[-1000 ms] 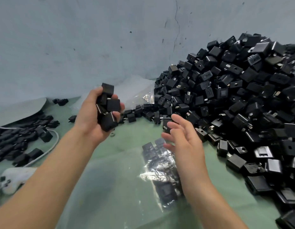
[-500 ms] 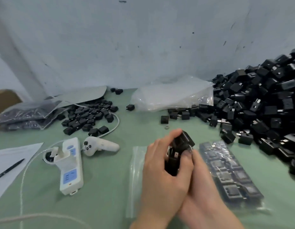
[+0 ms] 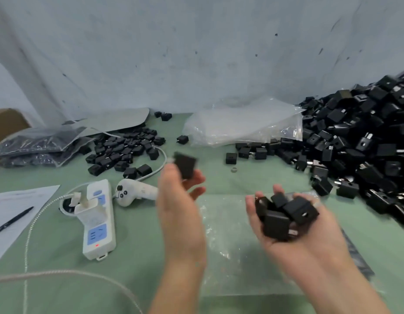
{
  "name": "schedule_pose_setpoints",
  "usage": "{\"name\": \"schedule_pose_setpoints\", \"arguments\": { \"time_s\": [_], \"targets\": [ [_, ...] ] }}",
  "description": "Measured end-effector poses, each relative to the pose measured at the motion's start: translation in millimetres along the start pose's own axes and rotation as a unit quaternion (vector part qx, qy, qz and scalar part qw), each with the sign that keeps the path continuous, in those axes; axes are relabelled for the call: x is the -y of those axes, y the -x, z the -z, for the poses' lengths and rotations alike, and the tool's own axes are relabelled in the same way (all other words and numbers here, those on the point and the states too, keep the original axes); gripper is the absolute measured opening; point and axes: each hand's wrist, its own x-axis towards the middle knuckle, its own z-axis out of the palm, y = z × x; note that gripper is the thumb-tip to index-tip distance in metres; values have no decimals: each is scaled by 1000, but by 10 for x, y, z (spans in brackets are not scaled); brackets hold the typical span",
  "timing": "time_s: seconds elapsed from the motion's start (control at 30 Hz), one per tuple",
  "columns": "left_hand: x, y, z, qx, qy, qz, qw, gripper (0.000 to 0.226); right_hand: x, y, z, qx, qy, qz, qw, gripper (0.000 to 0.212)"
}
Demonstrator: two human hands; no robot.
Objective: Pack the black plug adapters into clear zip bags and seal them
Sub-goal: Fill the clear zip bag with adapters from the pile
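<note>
My left hand (image 3: 180, 214) is raised over the green table (image 3: 60, 279) and pinches one black plug adapter (image 3: 185, 166) between thumb and fingertips. To its right, my right hand (image 3: 309, 243) is cupped palm up, its fingers curled round a handful of several black adapters (image 3: 285, 215). A clear zip bag (image 3: 230, 241) lies flat on the table below and between both hands. A filled bag (image 3: 357, 254) shows partly from under my right forearm. A big heap of loose adapters (image 3: 366, 143) fills the right side.
A smaller pile of adapters (image 3: 124, 150) lies at the back left, with filled bags (image 3: 35, 146) beside it. A stack of empty clear bags (image 3: 242, 125) sits against the wall. A white power strip (image 3: 98, 219), a white controller (image 3: 133, 192), paper with a pen (image 3: 13, 219) and a cardboard box (image 3: 6, 123) are left.
The hands were pressed together round the adapters; now they have parted. The handful sits in my right hand and my left hand has lifted one adapter away to the left.
</note>
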Motion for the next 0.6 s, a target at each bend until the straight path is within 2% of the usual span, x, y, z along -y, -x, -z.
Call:
{"name": "schedule_pose_setpoints", "arguments": {
  "time_s": [0.1, 0.2, 0.27, 0.33, 0.4, 0.5, 0.53, 0.6],
  "targets": [
    [25, -367, 469, -69, 20, 139, 988, 25, 334, -25, 40, -11, 13, 28, 999, 25],
    [186, -503, 928, -53, -142, 194, 969, 12, 535, -31, 57, -15, 31, 37, 999, 28],
    [288, -493, 1142, 18, -339, 142, 930, 22, 622, -51, 90, -24, 32, 40, 998, 29],
    [317, -438, 1223, 122, -471, 58, 872, 34, 677, -83, 124, -30, 34, 46, 998, 29],
    [324, -372, 1207, 217, -491, 25, 843, 40, 699, -123, 170, -41, 38, 56, 997, 28],
    [381, -255, 1131, 306, -462, 22, 832, 46, 703, -166, 250, -53, 36, 70, 995, 26],
    [411, -238, 1102, 303, -465, 12, 832, 46, 698, -166, 279, -51, 32, 72, 996, 26],
    [430, -213, 1059, 248, -488, -25, 836, 40, 692, -152, 345, -45, 30, 74, 996, 28]
  ]
}}
